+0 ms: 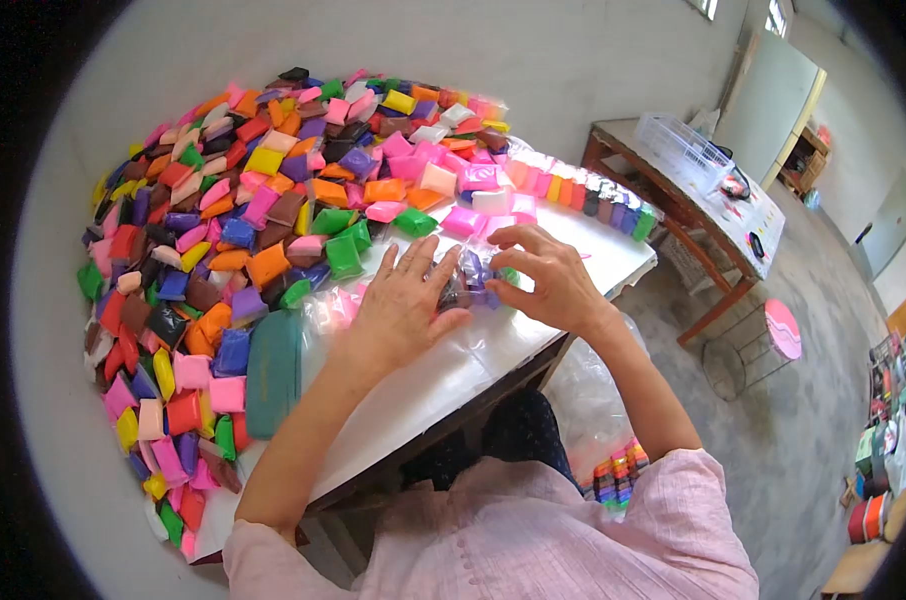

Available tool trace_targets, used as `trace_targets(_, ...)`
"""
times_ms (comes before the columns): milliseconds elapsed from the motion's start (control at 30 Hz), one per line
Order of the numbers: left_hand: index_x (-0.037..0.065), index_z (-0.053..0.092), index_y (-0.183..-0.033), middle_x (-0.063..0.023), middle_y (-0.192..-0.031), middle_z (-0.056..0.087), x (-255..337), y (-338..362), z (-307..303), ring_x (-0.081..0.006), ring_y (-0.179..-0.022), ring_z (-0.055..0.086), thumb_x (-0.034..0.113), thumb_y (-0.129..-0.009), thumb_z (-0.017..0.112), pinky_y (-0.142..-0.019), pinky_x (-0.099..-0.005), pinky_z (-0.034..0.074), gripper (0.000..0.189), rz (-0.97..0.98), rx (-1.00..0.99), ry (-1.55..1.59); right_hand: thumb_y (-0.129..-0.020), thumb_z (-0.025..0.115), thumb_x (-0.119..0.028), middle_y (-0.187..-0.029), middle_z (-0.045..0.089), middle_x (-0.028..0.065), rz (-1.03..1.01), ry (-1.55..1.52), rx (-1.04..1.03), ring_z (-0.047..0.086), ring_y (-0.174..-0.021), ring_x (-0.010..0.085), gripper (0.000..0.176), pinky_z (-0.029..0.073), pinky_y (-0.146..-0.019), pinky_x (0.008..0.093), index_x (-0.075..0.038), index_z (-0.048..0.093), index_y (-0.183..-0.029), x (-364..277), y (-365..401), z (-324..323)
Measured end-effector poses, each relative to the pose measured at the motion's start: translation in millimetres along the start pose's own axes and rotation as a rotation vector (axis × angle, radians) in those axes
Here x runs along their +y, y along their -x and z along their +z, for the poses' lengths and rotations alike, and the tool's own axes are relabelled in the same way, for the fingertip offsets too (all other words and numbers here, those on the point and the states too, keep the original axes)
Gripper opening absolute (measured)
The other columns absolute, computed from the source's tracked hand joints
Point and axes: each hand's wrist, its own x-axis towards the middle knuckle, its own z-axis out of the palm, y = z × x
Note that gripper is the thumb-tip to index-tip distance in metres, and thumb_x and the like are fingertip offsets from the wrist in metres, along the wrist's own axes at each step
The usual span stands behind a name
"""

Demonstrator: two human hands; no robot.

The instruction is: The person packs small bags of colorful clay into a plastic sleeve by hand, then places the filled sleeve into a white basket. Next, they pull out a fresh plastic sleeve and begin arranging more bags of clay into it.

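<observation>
Near the middle of the white surface (583,240), both hands meet on a small clear bag (470,280) holding purple and dark packets. The left hand (405,305) lies over the bag's left end with its fingers spread and flat, the thumb touching the bag's near side. The right hand (548,272) has its fingers curled and pinches the bag's right end between thumb and fingertips. To the left and far side, a big heap of coloured packets (253,190) covers the surface, with a dark green case (273,372) at its near edge. A row of packets (593,192) lines the far right edge
</observation>
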Motion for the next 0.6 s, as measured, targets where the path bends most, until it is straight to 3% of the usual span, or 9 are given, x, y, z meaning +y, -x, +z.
trace_targets(300, 0.003, 0.045, -0.14, -0.0206, -0.136, 0.05, 12, -1, 6, -0.0354, -0.125, 0.051, 0.043, -0.091, 0.061, -0.107, -0.0517, 0.037, 0.065, -0.065, 0.065, -0.061, -0.081, 0.066, -0.006, -0.104, 0.062, 0.0091, -0.13, 0.128, -0.011, 0.061, -0.097, 0.0267, 0.013, 0.053, -0.083, 0.0381, -0.002, 0.06, -0.092, -7, 1, -2)
trace_targets(600, 0.0, 0.048, -0.137, -0.0185, -0.13, 0.056, 13, -5, 12, -0.0325, -0.121, 0.053, 0.04, -0.092, 0.061, -0.105, -0.0484, 0.039, 0.061, -0.11, 0.092, -0.059, -0.087, 0.062, 0.002, -0.106, 0.065, 0.0138, 0.002, -0.146, 0.206, 0.063, -0.098, 0.0306, 0.009, 0.052, -0.082, 0.0369, 0.0, 0.056, -0.094, 9, 11, -3)
